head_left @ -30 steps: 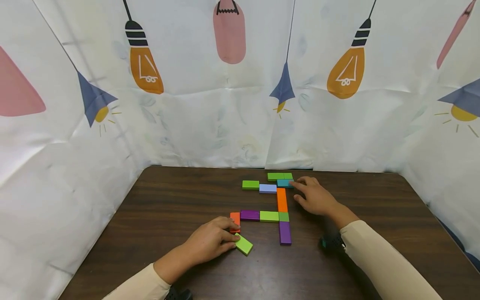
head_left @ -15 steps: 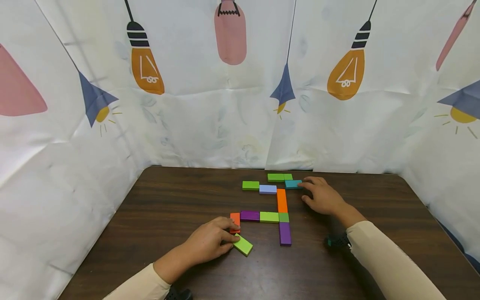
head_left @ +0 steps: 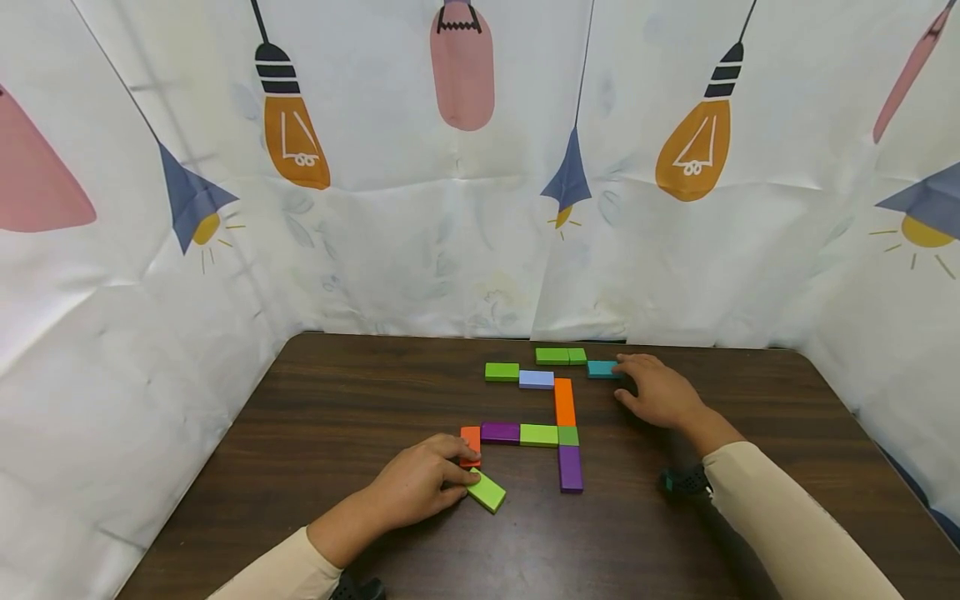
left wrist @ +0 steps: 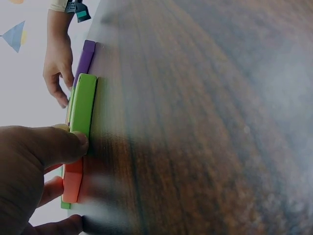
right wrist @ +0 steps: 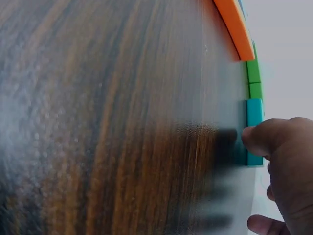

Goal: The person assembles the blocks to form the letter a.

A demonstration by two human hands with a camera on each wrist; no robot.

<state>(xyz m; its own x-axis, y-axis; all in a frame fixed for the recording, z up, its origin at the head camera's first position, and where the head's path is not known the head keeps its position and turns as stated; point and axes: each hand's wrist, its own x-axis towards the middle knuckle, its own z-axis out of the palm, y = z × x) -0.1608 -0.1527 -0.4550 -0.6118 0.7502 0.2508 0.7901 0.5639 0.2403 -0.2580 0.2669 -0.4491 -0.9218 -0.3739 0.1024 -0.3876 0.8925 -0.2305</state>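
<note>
In the head view my left hand [head_left: 420, 483] is at the near end of the layout. Its thumb and a finger pinch one end of a light green block [head_left: 487, 492], which lies at a slant on the table. Another finger touches an orange-red block [head_left: 470, 437] just behind it. My right hand [head_left: 658, 392] is at the far side and pinches the right end of a teal block [head_left: 601, 369]. In the right wrist view the thumb presses on the near side of the teal block [right wrist: 254, 110]; the other fingers are partly hidden.
A purple block [head_left: 500, 432], a light green block [head_left: 538, 436], a small green block [head_left: 568, 436], an orange block [head_left: 564, 402] and a purple block [head_left: 570, 469] join in a chain. Behind lie a lavender block [head_left: 536, 380] and green blocks [head_left: 502, 372]. A printed curtain [head_left: 480, 250] borders the table [head_left: 337, 400].
My right hand has slid the teal block to the right, away from the orange block and past the green pair's end. My left hand and its blocks have hardly moved.
</note>
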